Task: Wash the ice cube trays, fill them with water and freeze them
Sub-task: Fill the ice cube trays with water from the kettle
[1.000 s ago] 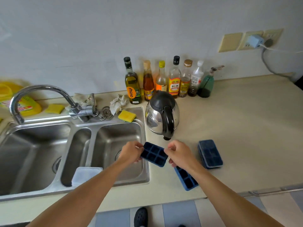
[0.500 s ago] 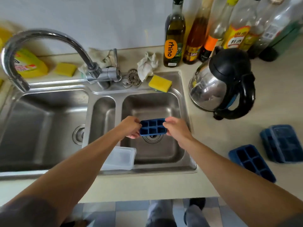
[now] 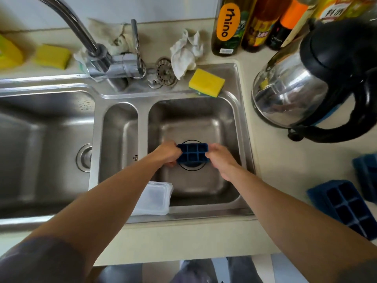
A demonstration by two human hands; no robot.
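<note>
Tray (image 3: 192,152) between left hand (image 3: 166,153) and right hand (image 3: 220,157), both gripping.

Reads "rhino" in black letters, set sideways on the orange oval label (image 3: 228,21) of the dark green bottle (image 3: 221,42). Shows two black Chinese characters, apparently "料酒", on the yellow label (image 3: 334,12) of the bottle at the top right edge. Stays too blurred to read on the amber bottle's red label (image 3: 258,34) and on the small white sticker (image 3: 224,51).
</note>
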